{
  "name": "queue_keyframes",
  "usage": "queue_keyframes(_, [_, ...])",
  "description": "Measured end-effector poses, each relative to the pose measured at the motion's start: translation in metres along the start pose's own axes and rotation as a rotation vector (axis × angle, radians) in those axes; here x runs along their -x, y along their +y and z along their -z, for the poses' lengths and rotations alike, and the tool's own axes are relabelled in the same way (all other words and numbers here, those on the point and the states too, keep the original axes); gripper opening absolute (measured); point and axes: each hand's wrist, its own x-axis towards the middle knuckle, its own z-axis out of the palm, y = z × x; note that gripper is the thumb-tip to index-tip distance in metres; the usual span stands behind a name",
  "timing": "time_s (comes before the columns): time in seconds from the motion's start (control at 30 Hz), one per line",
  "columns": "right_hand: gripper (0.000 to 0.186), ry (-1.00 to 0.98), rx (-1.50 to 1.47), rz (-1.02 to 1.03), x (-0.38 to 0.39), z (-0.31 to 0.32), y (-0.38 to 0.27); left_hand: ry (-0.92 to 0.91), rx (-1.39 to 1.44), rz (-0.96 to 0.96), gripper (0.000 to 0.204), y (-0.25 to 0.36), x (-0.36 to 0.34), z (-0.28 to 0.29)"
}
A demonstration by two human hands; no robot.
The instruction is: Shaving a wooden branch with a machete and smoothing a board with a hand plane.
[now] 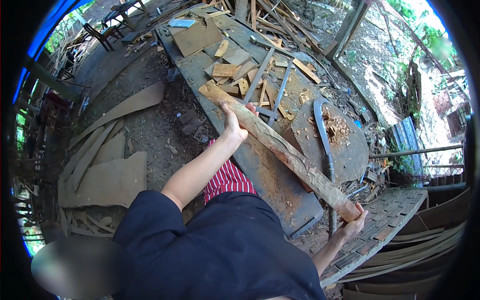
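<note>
A long, rough-hewn wooden beam [280,142] slants across the workbench, held up in both my hands. My left hand [234,121] is wrapped round it near its far left end. At the near right end my right hand [354,224] grips the beam, thumb on top. Beyond the beam a curved-blade machete [322,127] rests on a round chopping block [350,145], its long handle passing behind the beam's right part. Wood chips [336,127] lie on the block beside the blade. A metal framing square [256,75] lies past my left hand.
Offcuts [224,70] and sawdust cover the far part of the workbench [260,165]. A cardboard box [196,37] stands at its far end. Thin boards [107,180] lie on the ground at left. A low brick ledge [387,215] runs at right, with a wood pile [290,25] at the back.
</note>
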Motion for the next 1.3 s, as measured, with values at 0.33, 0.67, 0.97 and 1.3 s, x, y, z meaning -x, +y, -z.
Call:
queue_keyframes(0.33, [0.075, 0.201, -0.568, -0.04, 0.059, -0.049, -0.065, 0.166, 0.086, 0.11, 0.087, -0.02, -0.026, 0.031])
queue_keyframes(0.67, [0.06, 0.037, -0.73, 0.201, 0.052, -0.078, -0.098, 0.099, -0.106, 0.487, 0.093, -0.1, -0.023, 0.07])
queue_keyframes(0.97, [0.052, -0.635, -0.474, 0.335, 0.047, -0.159, -0.147, -1.126, -1.326, -0.262, 0.103, -0.048, 0.105, -0.031])
queue_keyframes(1.3, [0.033, -0.793, 0.02, 0.646, 0.06, -0.242, -0.112, -1.091, -0.778, -0.416, 0.046, 0.032, 0.126, -0.096])
